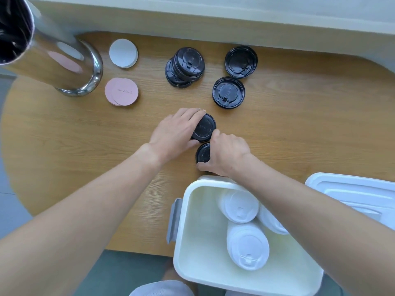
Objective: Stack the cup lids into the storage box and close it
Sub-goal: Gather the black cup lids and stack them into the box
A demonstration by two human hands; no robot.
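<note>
Cup lids in black lie on the wooden desk [74, 133] beyond the white storage box [183, 248], which stands open at the near edge of the desk. Just past the box's far rim, the right hand [227, 155] curls over one black lid [202, 153], thumb and fingers closed on its edge; touching that lid on its far side, a second black lid [204, 128] sits under the left hand [177, 129], whose fingers wrap its left rim. Farther from the box are a single black lid [228, 92], another black lid [241, 61] behind it, and to their left a short leaning stack of black lids [186, 66]. Inside the box lie stacks of white lids [248, 245], tipped on their sides. The box's white cover [352, 192] rests on the desk just right of the box. Far left of the box stand a shiny metal cylinder [70, 69], white round discs [123, 52] and pink round discs [121, 91]
</note>
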